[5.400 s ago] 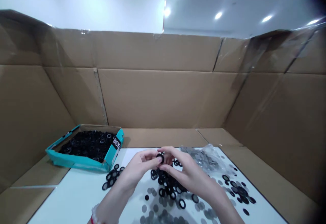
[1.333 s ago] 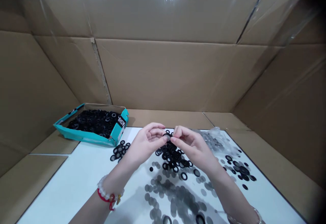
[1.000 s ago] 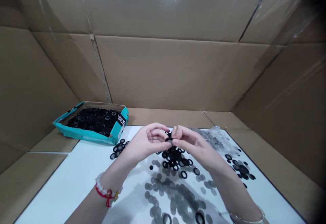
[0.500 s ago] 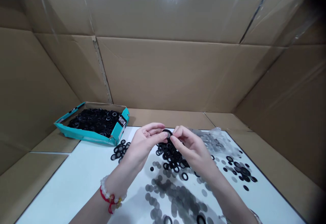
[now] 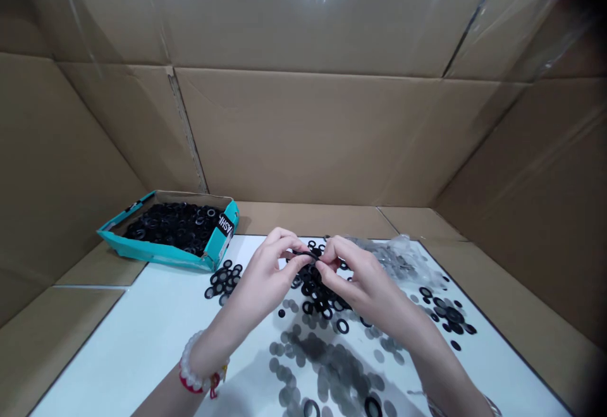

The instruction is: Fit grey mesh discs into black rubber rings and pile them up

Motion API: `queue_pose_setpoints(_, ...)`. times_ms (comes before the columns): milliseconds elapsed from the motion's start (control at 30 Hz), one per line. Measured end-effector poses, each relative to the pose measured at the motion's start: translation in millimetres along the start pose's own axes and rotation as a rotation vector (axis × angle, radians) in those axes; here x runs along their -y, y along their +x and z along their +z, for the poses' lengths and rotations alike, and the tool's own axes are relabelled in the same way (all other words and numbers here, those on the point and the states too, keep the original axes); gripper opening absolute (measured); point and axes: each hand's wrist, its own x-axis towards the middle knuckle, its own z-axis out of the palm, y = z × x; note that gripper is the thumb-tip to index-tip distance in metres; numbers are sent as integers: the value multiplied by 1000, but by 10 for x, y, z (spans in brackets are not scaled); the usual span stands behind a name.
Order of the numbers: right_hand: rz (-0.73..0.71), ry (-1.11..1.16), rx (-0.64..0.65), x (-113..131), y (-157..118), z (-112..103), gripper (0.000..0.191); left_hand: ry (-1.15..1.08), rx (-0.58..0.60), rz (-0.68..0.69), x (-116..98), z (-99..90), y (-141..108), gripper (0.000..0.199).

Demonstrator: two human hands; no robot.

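Between both hands, a black ring is held nearly edge-on above the middle of the white table. My left hand pinches its left side with thumb and fingers. On its right side, the thumb and index finger of my right hand close on it. Right below the fingers lies a pile of black rings. Grey translucent discs are scattered nearer to me. Whether a disc sits inside the held ring cannot be made out.
A teal box full of black rings stands at the back left. Ringed discs lie beside it. A clear plastic bag and black discs are at the right. Cardboard walls enclose the table.
The held ring has tilted from facing me to nearly edge-on. My left fingers have come down around its left edge, and my right hand has shifted slightly.
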Motion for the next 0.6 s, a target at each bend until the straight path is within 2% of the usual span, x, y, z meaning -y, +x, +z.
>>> queue_pose_setpoints(100, 2, 22, -8, 5, 3, -33, 12, -172, -5, -74, -20, 27, 5, 7)
queue_pose_setpoints(200, -33, 19, 0, -10, 15, -64, 13, -298, 51, -165, -29, 32, 21, 15)
queue_pose_setpoints(300, -56, 5, 4, -28, 26, -57, 19, -241, 53, -131, -21, 37, 24, 14)
queue_pose_setpoints(400, -46, 16, -10, -32, 31, -29, 21, -84, -59, -57, -21, 54, 12, 9)
queue_pose_setpoints(467, -32, 45, -33, -27, 31, -22, 21, -69, -100, -45, -29, 55, 6, 8)
queue_pose_setpoints(533, -20, 78, -33, -21, 31, -30, 21, -149, -36, -74, -34, 33, 11, 10)
queue_pose_setpoints(600, -13, 102, 8, -18, 31, -45, 22, -238, 100, -133, -28, -6, 27, 14)
